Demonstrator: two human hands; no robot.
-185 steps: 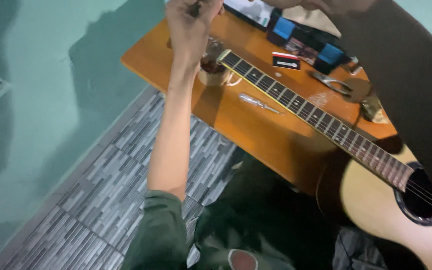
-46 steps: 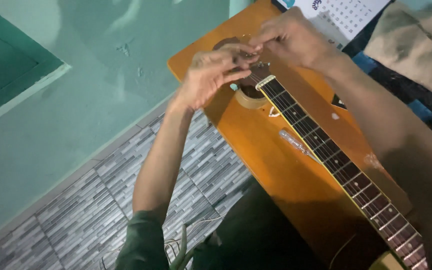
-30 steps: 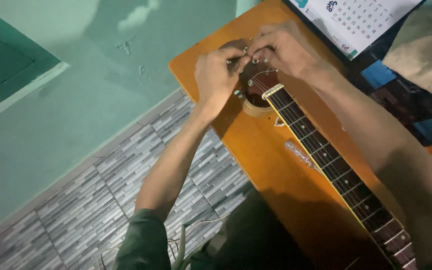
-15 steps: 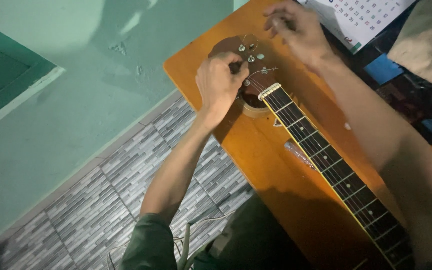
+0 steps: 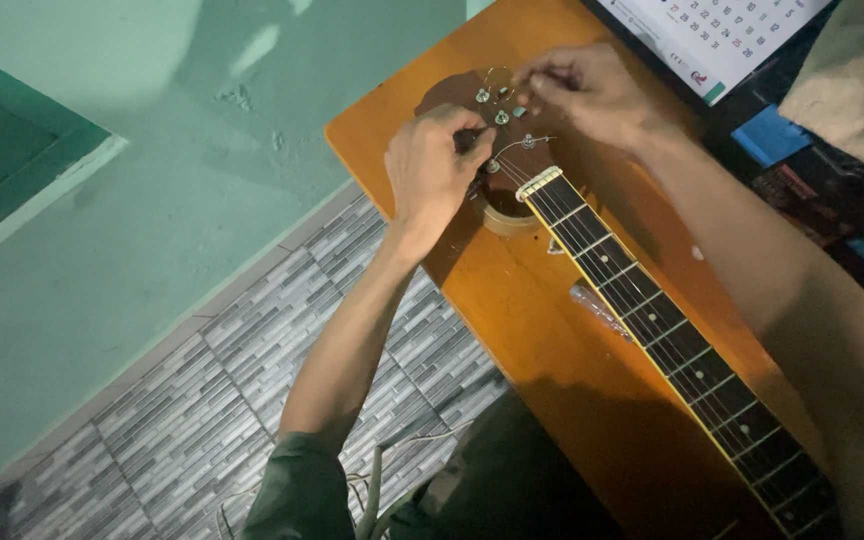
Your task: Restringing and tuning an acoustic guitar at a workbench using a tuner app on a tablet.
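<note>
left hand (image 5: 432, 165): still pinching tuner on headstock (image 5: 497, 110) | right hand (image 5: 592, 90): shifted to headstock top, pinching string (image 5: 527, 143)

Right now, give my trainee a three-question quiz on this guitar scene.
1. True or false: the left hand is at the guitar headstock.
2. What lies under the guitar neck? A) orange wooden table B) grey tiled floor
3. Fill in: at the table's far edge, near the right hand, lies a white ____.

Key: 1 true; 2 A; 3 calendar.
</note>
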